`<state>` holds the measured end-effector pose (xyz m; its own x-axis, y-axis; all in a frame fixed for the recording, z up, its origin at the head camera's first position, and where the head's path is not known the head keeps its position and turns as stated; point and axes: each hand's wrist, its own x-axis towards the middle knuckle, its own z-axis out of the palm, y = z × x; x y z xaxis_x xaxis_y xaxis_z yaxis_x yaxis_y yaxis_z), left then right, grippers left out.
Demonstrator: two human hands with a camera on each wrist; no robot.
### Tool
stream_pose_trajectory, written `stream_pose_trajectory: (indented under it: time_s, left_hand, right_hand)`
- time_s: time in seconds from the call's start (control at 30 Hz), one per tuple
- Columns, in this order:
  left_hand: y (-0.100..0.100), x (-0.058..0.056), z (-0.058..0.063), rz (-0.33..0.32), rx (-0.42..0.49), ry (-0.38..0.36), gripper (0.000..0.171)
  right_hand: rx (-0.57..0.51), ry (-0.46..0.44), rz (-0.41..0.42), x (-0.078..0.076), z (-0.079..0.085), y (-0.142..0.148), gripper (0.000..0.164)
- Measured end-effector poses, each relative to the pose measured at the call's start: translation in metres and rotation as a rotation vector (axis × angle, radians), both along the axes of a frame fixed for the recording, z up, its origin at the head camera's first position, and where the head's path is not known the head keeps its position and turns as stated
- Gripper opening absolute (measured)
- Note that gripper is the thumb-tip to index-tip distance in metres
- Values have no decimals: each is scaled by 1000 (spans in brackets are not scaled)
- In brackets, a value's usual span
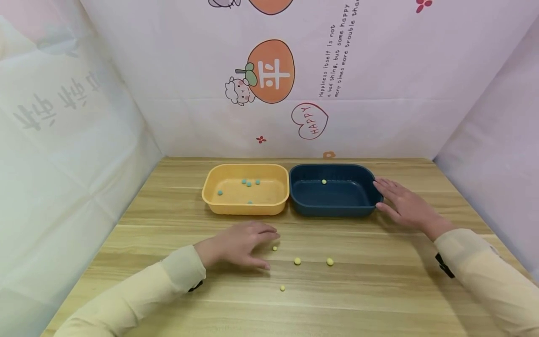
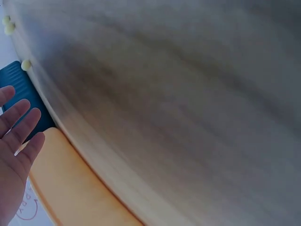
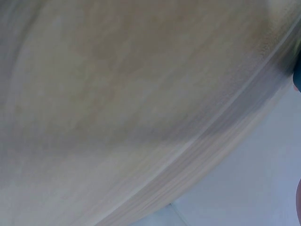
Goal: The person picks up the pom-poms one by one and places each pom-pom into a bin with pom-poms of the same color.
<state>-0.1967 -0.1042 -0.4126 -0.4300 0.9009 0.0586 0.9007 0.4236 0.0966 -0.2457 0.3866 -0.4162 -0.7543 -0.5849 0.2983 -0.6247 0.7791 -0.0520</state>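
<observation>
My left hand (image 1: 242,243) hovers over the table with its fingers extended and nothing in its grasp. Just off its fingertips lies a small yellow ball (image 1: 275,248); several more, such as this yellow ball (image 1: 297,261), are scattered to the right and nearer. In the left wrist view the fingers (image 2: 19,125) are spread apart. My right hand (image 1: 404,203) rests against the right end of the dark blue bin (image 1: 332,211), fingers straight along its side and thumb at the near corner. One yellow ball (image 1: 324,181) sits inside that bin.
A yellow bin (image 1: 246,209) stands left of the blue one, their sides meeting, with several teal balls (image 1: 249,184) in it. Both are on the wooden table (image 1: 358,304), near its back edge. Printed white cloth (image 1: 189,84) hangs behind and along both sides.
</observation>
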Motion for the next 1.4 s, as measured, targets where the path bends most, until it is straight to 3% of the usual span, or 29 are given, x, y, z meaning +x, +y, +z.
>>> stream_pose_trajectory:
  time_s: [0.8, 1.1, 1.4]
  left_hand:
    - [24, -10, -11, 108, 63, -281, 21]
    - [28, -13, -12, 137, 75, -309, 9]
    - [33, -16, -11, 130, 101, -346, 8]
  right_hand:
    - [21, -18, 0, 0, 2, -1, 63]
    - [26, -13, 2, 0, 5, -2, 63]
    - [24, -28, -12, 0, 4, -2, 63]
